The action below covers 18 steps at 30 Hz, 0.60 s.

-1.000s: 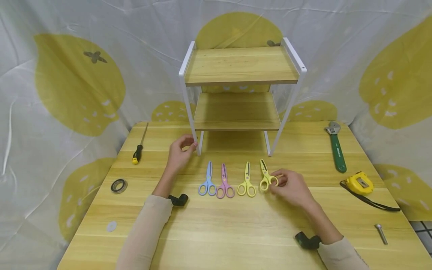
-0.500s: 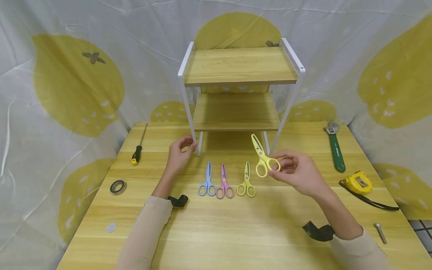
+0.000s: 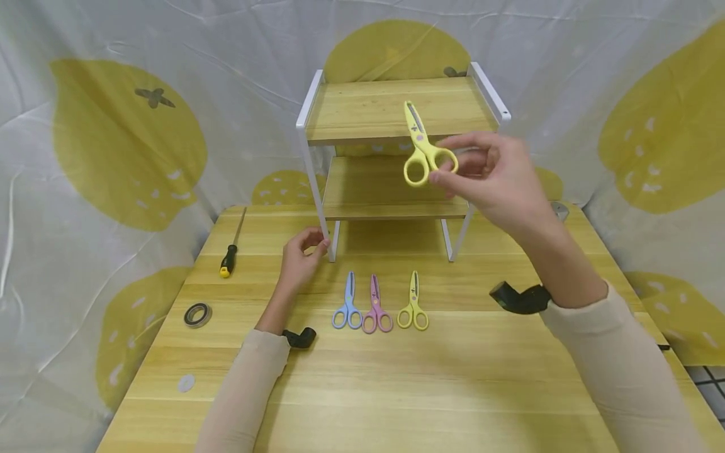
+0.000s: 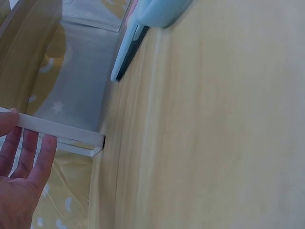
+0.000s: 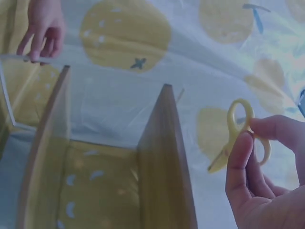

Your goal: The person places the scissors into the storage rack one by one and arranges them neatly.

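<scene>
Right grip (image 3: 491,175) pinches yellow scissors (image 3: 421,143), blades (image 3: 414,119) forward.

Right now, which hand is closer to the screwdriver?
The left hand. It's right of the screwdriver, holding the shelf leg; the right hand is farther right, holding yellow scissors up near the shelf.

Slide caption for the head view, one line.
Right hand holds yellow scissors above the table; left hand grips a white shelf leg; three other pairs lie below.
</scene>
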Available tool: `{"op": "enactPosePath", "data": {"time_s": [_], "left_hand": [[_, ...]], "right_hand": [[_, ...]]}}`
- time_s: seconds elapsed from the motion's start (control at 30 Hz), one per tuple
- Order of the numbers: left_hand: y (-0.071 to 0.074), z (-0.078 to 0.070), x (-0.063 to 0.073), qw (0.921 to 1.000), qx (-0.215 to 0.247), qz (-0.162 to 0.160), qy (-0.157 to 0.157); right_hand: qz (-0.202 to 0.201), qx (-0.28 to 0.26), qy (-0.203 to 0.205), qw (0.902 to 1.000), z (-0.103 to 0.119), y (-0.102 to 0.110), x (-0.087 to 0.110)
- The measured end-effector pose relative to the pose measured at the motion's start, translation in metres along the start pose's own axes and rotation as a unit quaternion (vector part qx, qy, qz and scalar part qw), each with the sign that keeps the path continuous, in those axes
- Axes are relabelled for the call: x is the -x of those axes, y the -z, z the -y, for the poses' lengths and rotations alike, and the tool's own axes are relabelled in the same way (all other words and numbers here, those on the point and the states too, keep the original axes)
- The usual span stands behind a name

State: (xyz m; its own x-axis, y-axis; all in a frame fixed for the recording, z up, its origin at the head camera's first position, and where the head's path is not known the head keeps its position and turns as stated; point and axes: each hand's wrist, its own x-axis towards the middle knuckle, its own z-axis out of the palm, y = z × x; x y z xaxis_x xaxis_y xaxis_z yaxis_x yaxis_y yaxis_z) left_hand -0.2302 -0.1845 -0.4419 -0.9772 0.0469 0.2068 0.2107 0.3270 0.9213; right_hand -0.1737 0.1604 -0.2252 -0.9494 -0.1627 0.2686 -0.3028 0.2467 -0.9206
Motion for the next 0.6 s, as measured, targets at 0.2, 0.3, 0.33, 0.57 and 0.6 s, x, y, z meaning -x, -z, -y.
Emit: {"op": "enactPosePath", "data": {"time_s": [0.2, 0.3, 0.33, 0.57, 0.6], "left_hand": [[-0.004, 0.028, -0.008, 0.9998, -0.001, -0.012, -0.015], [-0.005, 0.028, -0.007, 0.9997, -0.004, -0.018, -0.016], [-0.005, 0.028, -0.007, 0.9996, -0.004, -0.02, -0.018], [-0.008, 0.032, -0.007, 0.9993, -0.01, -0.026, -0.024], [-0.009, 0.033, -0.007, 0.9994, -0.009, -0.026, -0.022]], "right_hand": [[0.009, 0.049, -0.023, 0.9985, 0.015, -0.014, -0.055], [0.009, 0.053, -0.038, 0.9978, 0.019, -0.023, -0.079], [0.007, 0.052, -0.042, 0.9978, 0.02, -0.026, -0.087], [0.016, 0.052, -0.082, 0.9951, 0.026, -0.048, -0.125], [0.02, 0.056, -0.083, 0.9948, 0.027, -0.052, -0.129]]}}
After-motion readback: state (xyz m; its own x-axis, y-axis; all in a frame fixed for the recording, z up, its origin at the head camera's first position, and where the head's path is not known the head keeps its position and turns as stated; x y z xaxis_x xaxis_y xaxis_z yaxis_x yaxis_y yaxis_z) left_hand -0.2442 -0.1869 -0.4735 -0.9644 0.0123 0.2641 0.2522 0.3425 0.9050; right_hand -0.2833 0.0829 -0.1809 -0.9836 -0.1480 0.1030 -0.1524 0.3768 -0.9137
